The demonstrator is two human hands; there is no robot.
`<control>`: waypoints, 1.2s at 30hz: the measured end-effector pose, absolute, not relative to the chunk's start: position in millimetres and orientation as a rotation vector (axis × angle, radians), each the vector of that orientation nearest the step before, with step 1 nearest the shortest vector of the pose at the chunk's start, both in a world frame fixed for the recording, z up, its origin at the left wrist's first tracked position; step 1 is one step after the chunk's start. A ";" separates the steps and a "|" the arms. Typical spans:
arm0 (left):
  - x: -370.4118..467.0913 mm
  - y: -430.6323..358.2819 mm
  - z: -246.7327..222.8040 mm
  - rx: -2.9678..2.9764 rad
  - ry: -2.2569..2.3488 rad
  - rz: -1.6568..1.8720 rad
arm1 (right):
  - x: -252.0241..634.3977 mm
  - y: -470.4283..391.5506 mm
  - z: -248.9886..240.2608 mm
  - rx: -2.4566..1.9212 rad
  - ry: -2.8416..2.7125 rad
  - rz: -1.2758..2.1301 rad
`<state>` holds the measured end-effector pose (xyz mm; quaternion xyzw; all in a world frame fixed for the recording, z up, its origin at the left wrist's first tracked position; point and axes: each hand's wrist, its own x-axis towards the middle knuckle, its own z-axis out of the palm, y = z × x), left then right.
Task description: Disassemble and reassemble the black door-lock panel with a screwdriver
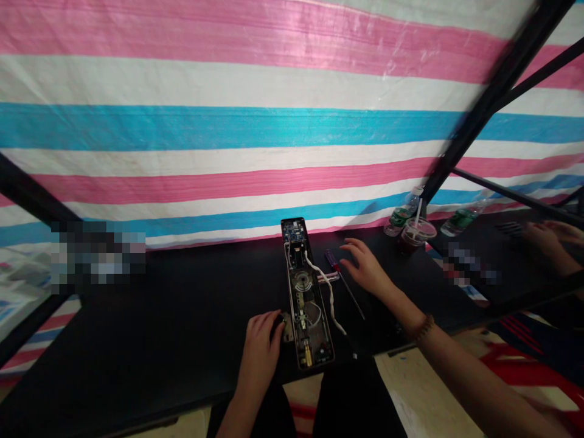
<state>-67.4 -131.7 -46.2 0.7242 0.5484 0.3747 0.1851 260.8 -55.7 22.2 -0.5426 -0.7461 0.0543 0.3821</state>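
One opened casing [302, 292], left hand [263, 334] at small plate [288, 328], grip unclear, right hand [366, 267] released

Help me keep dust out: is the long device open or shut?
Open: the long device shows its circuit board uncovered.

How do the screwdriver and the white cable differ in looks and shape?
The screwdriver has a purple handle and a thin shaft; the white cable has no handle. The screwdriver is straight, while the cable bends. The screwdriver lies loose, but the cable runs out of the open case. Both are long and slim.
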 end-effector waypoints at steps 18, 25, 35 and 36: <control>-36.0 -27.5 62.7 2.288 1.639 1.106 | 200.5 -106.2 -5.1 -1.681 -1.763 0.009; -4.7 29.5 92.5 2.526 1.757 0.663 | 196.7 -105.1 -1.0 -1.789 -1.773 -0.001; 3.6 21.6 88.2 2.649 1.798 0.504 | 105.0 -48.9 42.8 -1.631 -1.939 0.144; 3.8 20.5 86.4 2.660 1.789 0.518 | 101.6 -46.5 41.7 -1.652 -1.922 0.142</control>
